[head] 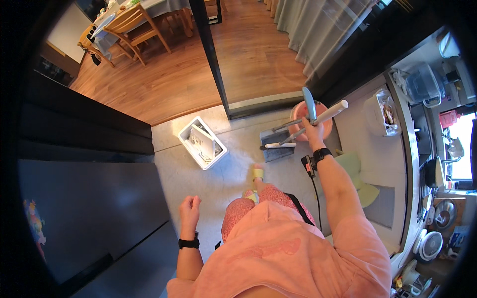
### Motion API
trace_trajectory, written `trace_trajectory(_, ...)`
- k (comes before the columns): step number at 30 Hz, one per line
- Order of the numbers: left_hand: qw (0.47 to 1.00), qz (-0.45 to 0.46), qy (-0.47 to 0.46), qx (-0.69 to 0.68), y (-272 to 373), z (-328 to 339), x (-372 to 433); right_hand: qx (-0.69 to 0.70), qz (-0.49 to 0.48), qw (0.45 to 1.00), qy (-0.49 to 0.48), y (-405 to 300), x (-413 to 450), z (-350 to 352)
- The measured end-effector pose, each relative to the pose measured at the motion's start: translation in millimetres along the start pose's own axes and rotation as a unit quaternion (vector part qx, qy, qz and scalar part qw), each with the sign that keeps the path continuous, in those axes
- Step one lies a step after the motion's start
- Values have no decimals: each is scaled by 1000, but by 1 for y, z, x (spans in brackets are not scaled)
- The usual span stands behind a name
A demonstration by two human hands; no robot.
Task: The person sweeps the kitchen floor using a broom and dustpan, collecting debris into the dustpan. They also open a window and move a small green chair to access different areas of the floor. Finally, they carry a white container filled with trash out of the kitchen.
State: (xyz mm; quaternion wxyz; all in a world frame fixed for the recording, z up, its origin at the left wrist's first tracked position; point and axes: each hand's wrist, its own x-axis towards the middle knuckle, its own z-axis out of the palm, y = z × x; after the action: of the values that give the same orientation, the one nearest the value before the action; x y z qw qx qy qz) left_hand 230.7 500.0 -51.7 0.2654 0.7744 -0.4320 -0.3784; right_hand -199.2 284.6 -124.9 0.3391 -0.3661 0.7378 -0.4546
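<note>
My right hand [313, 130] grips the handles of a long-handled dustpan [277, 145] and a tool with a white-tipped handle [337, 108], perhaps a broom or squeegee. The blue-grey dustpan hangs low over the floor or rests on it; which, I cannot tell. A pink plastic bucket [325, 128] stands just behind the hand. My left hand [190, 210] is beside my body with its fingers curled, and nothing shows in it. On the floor ahead of me sits a white open bin [203, 143] with a white panel and crumpled material inside.
A sliding-door frame [212, 59] and its floor track lie ahead. The dark refrigerator [93, 208] stands at left. A pale green chair or stool [350, 167] is at right, below the crowded counter [404, 149]. Near my right wrist is a black corded device [308, 166].
</note>
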Motion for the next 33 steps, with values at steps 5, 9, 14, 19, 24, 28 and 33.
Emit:
trace_trajectory(5,999,17,-30,9,19,20,20,46,18,998,41,1,13,1)
trace_trajectory(9,999,2,-42,24,28,30,36,14,37,998,54,-4,32,16)
trace_trajectory(14,999,16,-41,18,37,38,58,-45,39,996,66,-4,61,34)
trace_trajectory(19,997,-15,-73,27,29,42,56,-6,42,998,53,-12,78,49)
trace_trajectory(24,992,-55,-95,64,3,37,46,-38,52,996,53,-27,89,52)
trace_trajectory(28,988,-62,-105,90,-19,26,49,21,19,998,63,-22,109,51)
trace_trajectory(33,986,-87,-115,81,-37,15,57,46,96,993,51,17,139,36)
